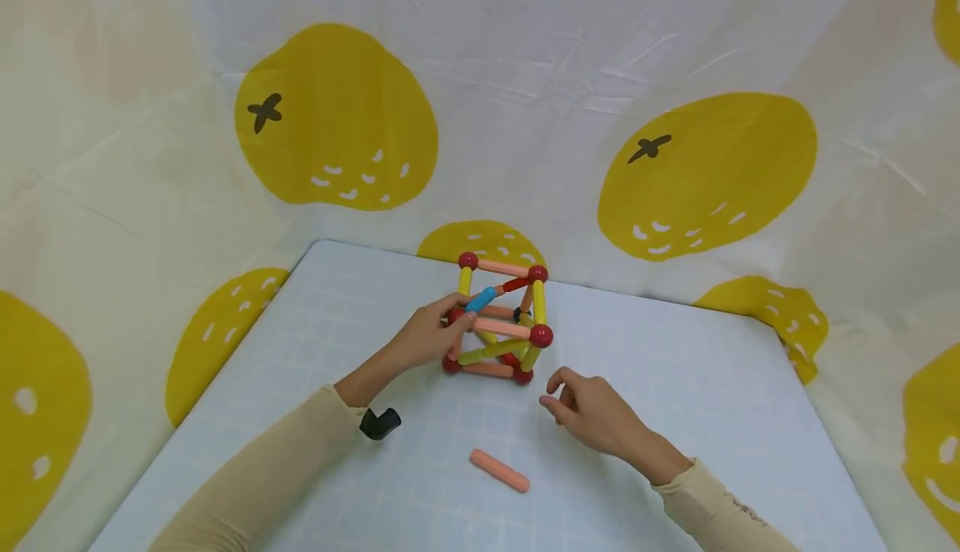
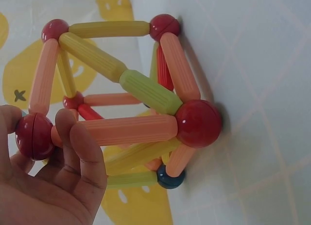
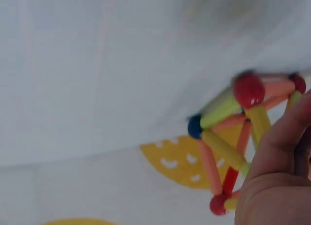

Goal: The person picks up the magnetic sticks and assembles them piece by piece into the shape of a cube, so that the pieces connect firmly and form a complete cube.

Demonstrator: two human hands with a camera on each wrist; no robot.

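Observation:
A box-shaped frame of magnetic sticks and balls stands on the table, with pink, yellow and green sticks between mostly red balls. My left hand grips its near upper left corner; in the left wrist view, the fingers are around a red ball and reach the end of a pink stick. A light blue stick, in line with a red one, slants across the top from that corner. My right hand is off to the frame's right, fingers loosely bent, holding nothing.
A loose pink stick lies on the table in front of the frame, between the forearms. The pale checked table meets a hanging cloth printed with yellow fruit behind and at both sides.

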